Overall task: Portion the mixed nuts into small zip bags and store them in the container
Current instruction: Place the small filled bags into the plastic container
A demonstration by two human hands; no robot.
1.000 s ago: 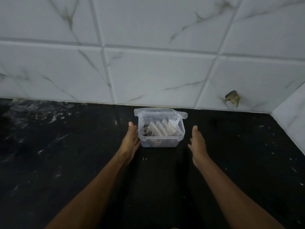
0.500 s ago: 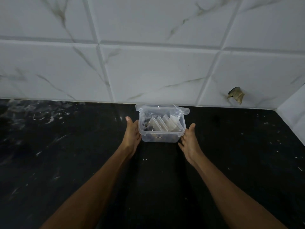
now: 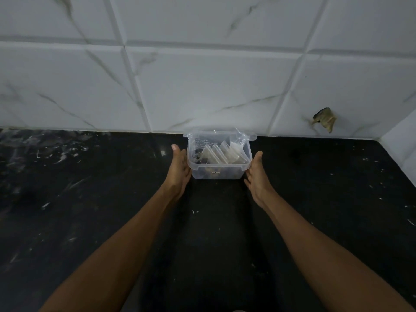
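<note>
A small clear plastic container (image 3: 217, 174) stands on the black counter right against the tiled wall. Several small zip bags (image 3: 221, 154) stand upright in a row inside it, with a larger crumpled clear bag behind them. My left hand (image 3: 180, 171) lies flat against the container's left side with straight fingers. My right hand (image 3: 256, 174) lies against its right side, fingers straight too. The nuts show only as dark shapes low in the container.
The black speckled counter (image 3: 90, 210) stretches wide on both sides. White marble-look wall tiles (image 3: 202, 86) rise just behind the container. A chipped spot (image 3: 324, 119) marks the wall at the right, near the corner with a side wall (image 3: 403, 145).
My right hand has come in from the right and now touches the container's side. The container sits closer to the wall than before, held between both palms.
</note>
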